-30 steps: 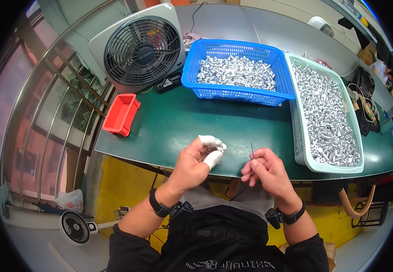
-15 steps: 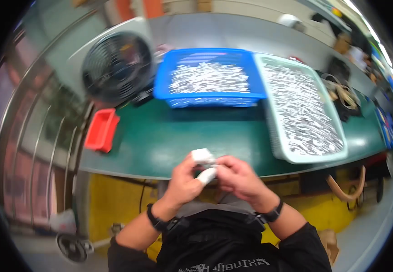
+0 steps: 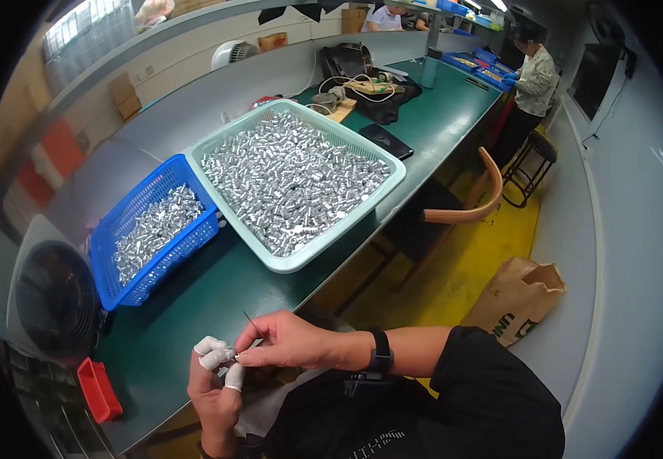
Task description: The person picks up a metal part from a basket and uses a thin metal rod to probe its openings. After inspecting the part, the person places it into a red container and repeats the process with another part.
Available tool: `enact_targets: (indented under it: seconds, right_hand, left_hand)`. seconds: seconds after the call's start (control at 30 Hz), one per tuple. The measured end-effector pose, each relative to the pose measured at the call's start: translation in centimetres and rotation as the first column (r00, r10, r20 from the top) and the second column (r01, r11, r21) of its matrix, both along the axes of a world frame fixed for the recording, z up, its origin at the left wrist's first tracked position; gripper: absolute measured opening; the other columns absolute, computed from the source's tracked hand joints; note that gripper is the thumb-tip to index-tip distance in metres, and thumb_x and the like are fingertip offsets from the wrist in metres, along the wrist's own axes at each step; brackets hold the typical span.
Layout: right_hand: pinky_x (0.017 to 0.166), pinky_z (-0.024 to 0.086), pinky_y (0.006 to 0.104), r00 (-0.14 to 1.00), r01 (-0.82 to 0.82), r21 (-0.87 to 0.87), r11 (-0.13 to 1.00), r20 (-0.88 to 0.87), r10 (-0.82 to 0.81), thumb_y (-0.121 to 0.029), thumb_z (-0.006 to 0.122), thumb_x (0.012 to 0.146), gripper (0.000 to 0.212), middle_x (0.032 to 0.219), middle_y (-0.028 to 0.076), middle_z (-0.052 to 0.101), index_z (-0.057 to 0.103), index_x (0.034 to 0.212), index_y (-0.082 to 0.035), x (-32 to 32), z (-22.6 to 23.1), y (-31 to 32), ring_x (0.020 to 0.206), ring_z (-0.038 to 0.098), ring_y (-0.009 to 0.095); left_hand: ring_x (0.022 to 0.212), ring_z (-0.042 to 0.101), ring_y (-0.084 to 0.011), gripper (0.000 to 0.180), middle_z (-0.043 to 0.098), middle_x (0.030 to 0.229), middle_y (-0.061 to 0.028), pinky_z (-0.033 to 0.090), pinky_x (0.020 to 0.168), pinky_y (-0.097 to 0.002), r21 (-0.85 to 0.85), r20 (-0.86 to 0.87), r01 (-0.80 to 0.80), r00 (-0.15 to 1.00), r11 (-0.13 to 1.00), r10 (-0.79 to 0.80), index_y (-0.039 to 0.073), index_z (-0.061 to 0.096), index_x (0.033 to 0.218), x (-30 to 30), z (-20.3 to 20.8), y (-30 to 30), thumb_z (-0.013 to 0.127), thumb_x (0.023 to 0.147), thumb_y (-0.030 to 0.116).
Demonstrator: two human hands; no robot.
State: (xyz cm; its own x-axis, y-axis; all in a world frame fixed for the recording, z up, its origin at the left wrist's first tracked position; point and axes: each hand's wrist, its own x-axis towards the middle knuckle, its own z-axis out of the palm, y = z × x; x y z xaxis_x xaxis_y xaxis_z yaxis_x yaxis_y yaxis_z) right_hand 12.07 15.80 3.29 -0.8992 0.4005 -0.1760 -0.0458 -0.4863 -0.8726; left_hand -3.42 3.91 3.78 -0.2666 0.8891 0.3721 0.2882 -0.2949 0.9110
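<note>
Pinching a small piece (image 3: 236,357) in left fingers (image 3: 211,345), thin rod (image 3: 250,320) in right fingers (image 3: 258,356) just beside; apparently working the piece, calling for steadiness.

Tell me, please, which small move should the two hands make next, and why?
Perhaps hold the left hand steady and guide the thin dark rod gently with the right hand: the hands meet at a small shiny piece, which the left seems to pinch, and the rod's lower end is hidden, so a bigger move seems risky.
</note>
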Motion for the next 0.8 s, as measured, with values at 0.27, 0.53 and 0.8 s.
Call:
enact_targets:
  seconds: [0.27,0.53,0.8]
  right_hand:
    - [0.081,0.050,0.0232,0.969,0.247,0.301,0.921,-0.099,-0.228,0.000,0.066,0.090,0.015,0.100,0.006,0.067,0.064,0.104,0.001,12.2,2.6,1.3,0.093,0.062,0.010]
    - [0.076,0.048,0.0216,0.545,0.409,0.861,0.303,0.036,-0.838,-0.006,0.070,0.086,0.012,0.086,0.002,0.068,0.068,0.095,0.001,30.5,6.8,19.8,0.083,0.061,0.008]
    - [0.071,0.052,0.0303,0.396,-0.053,0.987,0.150,0.159,-0.904,-0.011,0.076,0.078,0.019,0.081,0.008,0.070,0.071,0.093,0.000,32.8,4.9,43.4,0.076,0.065,0.016]
  left_hand:
    - [0.090,0.056,-0.0178,0.026,0.056,0.110,-0.0111,0.048,0.074,-0.0265,-0.056,-0.065,0.230,0.970,0.972,-0.233,0.001,0.061,0.103,4.9,1.5,3.1,0.070,0.079,-0.007]
    - [0.092,0.056,-0.0173,0.030,0.055,0.109,-0.0098,0.048,0.078,-0.0265,-0.233,-0.326,-0.036,0.944,0.972,-0.044,0.000,0.059,0.106,1.7,-0.7,4.4,0.067,0.079,-0.008]
    - [0.096,0.055,-0.0280,0.028,0.055,0.109,-0.0140,0.044,0.086,-0.0339,-0.082,-0.780,-0.129,0.626,0.988,0.017,-0.002,0.058,0.106,3.5,-2.9,6.6,0.062,0.079,-0.007]
